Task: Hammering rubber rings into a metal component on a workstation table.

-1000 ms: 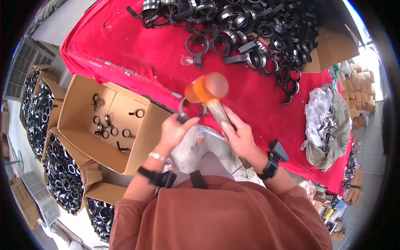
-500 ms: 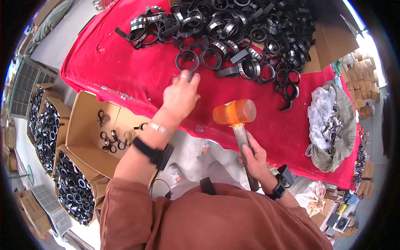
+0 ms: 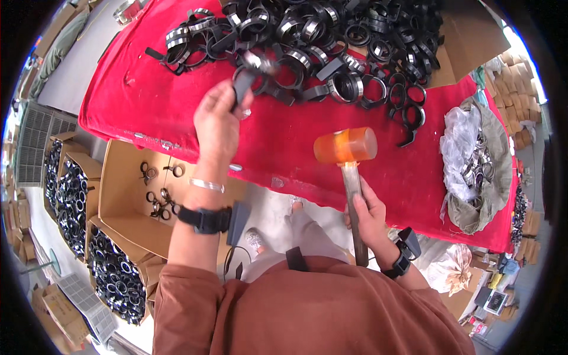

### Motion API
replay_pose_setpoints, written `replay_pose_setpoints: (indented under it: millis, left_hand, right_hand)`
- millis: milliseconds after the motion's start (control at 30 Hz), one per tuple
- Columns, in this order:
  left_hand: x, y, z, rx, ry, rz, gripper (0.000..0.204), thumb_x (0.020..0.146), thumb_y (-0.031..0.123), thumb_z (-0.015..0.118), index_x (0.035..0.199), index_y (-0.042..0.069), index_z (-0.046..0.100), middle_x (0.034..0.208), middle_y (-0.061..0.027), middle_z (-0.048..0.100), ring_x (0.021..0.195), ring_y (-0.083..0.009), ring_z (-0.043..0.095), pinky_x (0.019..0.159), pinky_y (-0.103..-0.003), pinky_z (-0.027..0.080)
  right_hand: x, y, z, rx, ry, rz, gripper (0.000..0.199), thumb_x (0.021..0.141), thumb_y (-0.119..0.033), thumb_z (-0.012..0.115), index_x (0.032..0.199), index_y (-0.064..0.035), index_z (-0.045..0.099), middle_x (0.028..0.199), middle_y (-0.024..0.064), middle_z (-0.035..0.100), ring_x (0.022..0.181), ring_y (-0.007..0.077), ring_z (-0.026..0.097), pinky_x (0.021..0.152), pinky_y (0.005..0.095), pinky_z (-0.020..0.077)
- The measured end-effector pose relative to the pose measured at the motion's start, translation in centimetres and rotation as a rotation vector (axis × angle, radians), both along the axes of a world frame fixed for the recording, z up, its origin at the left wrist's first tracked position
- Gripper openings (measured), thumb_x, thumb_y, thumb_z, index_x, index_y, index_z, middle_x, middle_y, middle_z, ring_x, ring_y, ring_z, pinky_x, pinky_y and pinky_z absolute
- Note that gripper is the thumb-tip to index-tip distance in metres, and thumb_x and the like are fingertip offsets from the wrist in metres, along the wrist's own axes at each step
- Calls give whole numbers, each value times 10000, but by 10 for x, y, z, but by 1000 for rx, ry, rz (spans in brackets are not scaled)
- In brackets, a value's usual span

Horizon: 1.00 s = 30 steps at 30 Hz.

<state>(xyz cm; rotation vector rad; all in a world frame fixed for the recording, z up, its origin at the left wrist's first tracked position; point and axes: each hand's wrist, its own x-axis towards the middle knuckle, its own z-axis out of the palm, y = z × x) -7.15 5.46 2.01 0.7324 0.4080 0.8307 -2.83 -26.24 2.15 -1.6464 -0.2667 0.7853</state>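
My left hand (image 3: 219,118) is closed on the flat tab of a black ring with a handle (image 3: 242,86), whose ring end is blurred by motion. It is at the near edge of a large heap of similar black rings (image 3: 307,29), some with shiny metal bands, on a red-covered table (image 3: 284,136). In my right hand (image 3: 368,216) is a mallet (image 3: 346,146) with an orange head and a wooden handle. The mallet is held up over the table's near edge, its head apart from the rings.
An open carton (image 3: 127,195) with several rings stands below the table at left, beside boxes full of rings (image 3: 115,269). On the table's right lies a sack (image 3: 497,160) of metal rings and clear plastic. A cardboard flap (image 3: 473,44) borders the heap.
My left hand has moved left and slightly nearer, and now holds a ring by its tab. A ring seen at the carton's edge now lies inside. The mallet has shifted slightly right and up.
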Motion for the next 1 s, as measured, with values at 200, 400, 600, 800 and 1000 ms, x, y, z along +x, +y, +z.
replay_pose_setpoints:
  millis: [200, 400, 600, 800, 1000]
  left_hand:
    - [-97, -90, -59, -37, 345, -50, 109, 888, -3, 504, 993, -12, 533, 941, -91, 560, 873, -219, 590, 828, -370, 515]
    - [-136, -116, -107, -104, 431, -204, 102, 901, 56, 512, 984, 35, 567, 905, -23, 573, 873, -133, 549, 830, -318, 453]
    - [-127, -103, -91, 93, 553, -324, 290, 922, 261, 508, 972, -15, 581, 954, -29, 569, 930, -116, 486, 896, -258, 355]
    - [-105, -108, -95, 206, 723, -212, 448, 913, 404, 493, 851, -35, 556, 732, -75, 568, 702, -138, 501, 660, -297, 425]
    - [-103, -103, -86, 336, 845, -249, 454, 924, 408, 472, 755, -10, 524, 637, -69, 529, 620, -151, 502, 619, -303, 426]
  right_hand:
    - [-3, 16, 9, 12, -35, 44, 506, 947, -198, 443, 1403, -55, 276, 702, 48, 538, 545, 93, 504, 502, 225, 433]
    - [-20, 37, -3, -75, -226, 209, 459, 916, -130, 506, 1348, -30, 385, 794, 30, 576, 611, 67, 525, 554, 222, 455]
    - [-37, 46, -3, -220, -361, 281, 437, 895, -145, 545, 1289, 8, 434, 861, 106, 649, 745, 114, 615, 688, 264, 489]
    - [-45, 31, -16, -163, -329, 214, 439, 896, -150, 547, 1291, 4, 432, 783, 86, 633, 710, 113, 603, 651, 266, 482]
    - [-43, 22, 21, -35, -450, 195, 478, 920, -64, 429, 1379, -11, 309, 812, 39, 549, 589, 52, 465, 541, 201, 420]
